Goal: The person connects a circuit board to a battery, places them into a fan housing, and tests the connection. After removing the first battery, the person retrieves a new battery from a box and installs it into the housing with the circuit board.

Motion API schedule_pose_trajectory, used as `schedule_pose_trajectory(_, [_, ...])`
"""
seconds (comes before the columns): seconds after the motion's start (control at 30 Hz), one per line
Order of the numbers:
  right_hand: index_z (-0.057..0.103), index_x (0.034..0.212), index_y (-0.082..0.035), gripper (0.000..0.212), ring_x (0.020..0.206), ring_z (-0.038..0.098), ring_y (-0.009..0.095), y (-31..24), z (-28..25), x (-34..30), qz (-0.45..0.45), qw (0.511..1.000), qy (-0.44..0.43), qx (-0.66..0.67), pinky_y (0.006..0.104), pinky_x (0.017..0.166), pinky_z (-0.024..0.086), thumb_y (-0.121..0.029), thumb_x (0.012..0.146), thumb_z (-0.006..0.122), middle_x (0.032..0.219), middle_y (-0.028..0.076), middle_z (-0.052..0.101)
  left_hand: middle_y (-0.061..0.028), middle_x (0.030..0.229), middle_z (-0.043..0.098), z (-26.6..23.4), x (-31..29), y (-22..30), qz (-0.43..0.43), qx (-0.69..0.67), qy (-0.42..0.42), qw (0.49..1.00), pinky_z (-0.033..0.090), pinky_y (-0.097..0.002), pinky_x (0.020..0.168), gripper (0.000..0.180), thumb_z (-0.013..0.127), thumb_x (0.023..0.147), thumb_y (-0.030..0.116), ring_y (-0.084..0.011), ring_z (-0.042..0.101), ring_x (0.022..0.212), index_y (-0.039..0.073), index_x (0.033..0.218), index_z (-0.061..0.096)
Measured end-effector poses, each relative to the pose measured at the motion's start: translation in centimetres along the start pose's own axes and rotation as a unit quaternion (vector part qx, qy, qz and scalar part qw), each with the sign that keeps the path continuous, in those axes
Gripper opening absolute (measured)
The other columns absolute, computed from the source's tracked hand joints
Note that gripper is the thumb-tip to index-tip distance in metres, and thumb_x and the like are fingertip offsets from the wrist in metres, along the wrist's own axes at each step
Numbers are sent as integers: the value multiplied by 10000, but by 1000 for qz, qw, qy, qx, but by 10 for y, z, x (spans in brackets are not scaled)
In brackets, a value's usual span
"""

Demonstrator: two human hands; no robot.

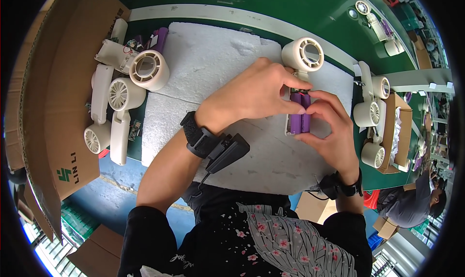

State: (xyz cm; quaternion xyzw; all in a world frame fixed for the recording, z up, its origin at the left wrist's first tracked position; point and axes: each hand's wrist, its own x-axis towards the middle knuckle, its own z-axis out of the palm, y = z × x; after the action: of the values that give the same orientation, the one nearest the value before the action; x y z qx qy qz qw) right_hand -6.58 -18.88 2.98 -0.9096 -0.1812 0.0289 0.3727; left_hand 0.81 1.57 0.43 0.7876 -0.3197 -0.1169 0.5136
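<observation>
A cream handheld fan (303, 54) lies on white foam sheets (193, 49), its round head pointing away from me and its handle opened up. Inside the handle sit two purple battery cells (300, 119) side by side, with a small green circuit board above them, partly behind my fingers. My left hand (256, 93) reaches in from the left, its thumb on the cells and its index finger near the board. From the right, my right hand (336, 122) grips the handle's side, fingertips against the cells and thumb near the lower end. Both hands are closed on the fan.
Fan parts and opened fans (126, 93) are heaped at the left beside a tall cardboard box (63, 102). More fans (370, 112) lie at the right, next to an open carton (399, 131). Beyond a metal rail stands another fan (375, 25). A person (411, 204) works at far right.
</observation>
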Motion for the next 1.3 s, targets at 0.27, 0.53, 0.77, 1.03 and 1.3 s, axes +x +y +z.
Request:
schedule_pose_trajectory(0.27, [587,869,12,404,977,659,249,-2,1,-1,34,999,-3,8,361,862,585,53,552,835,1250,109,523,-154,738,655,2,2,-4,-17,-32,0,999,511,-336,662,485,827,627,231,-251,627,666,103,1084,727])
schedule_pose_trajectory(0.53, [568,796,-1,379,889,646,222,-6,5,-1,37,999,6,-11,338,785,583,45,536,840,1191,104,525,-74,764,653,0,1,1,-39,-14,-17,999,488,-294,639,504,852,631,212,-168,572,651,118,1109,720])
schedule_pose_trajectory(0.77, [598,867,-30,443,814,614,211,-6,8,6,54,998,14,-39,334,764,564,13,509,855,1154,96,518,-68,787,669,0,4,3,-25,-14,-9,1000,495,-290,646,494,851,629,188,-163,584,653,115,1101,722])
schedule_pose_trajectory(1.03, [638,1097,-55,658,844,618,210,-2,4,8,32,999,20,-8,341,757,558,-38,486,882,1175,85,513,-101,823,688,0,1,7,-30,-45,-1,999,514,-309,672,480,833,629,153,-202,624,673,99,1093,720])
schedule_pose_trajectory(1.3, [612,1230,-53,753,859,641,233,1,9,-2,-52,995,12,-86,338,745,557,-89,529,884,1188,88,518,-78,847,684,1,-5,3,2,-30,7,1000,504,-290,659,496,839,642,140,-156,601,684,115,1120,710])
